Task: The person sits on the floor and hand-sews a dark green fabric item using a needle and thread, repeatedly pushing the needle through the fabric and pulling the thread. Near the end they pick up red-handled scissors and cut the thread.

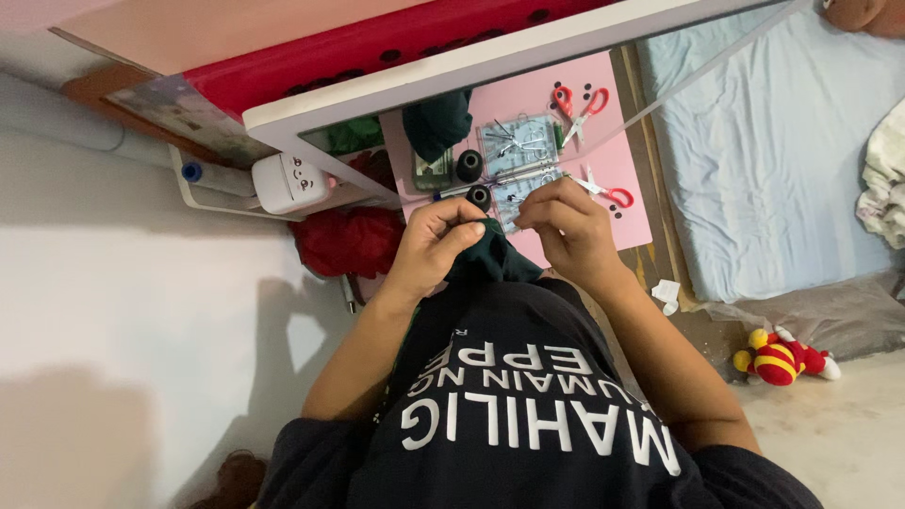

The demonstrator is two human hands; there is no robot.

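So the left hand pinches dark green fabric tight. The right hand has its fingertips closed, maybe on a needle, just above the pink mat.

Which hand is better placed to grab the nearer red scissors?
Right, probably. The right hand sits just beside the red scissors on the pink mat; the left hand grips the dark green fabric, farther away.

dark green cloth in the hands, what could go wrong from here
1. Both hands, left hand and right hand, pinch the dark green cloth close together; if a needle is there, too small to tell, a fingertip might get pricked.
2. The black thread spool sits right beside the knuckles and could be knocked off the pink mat.
3. The red scissors lie just past the right hand, where a reach might catch them.
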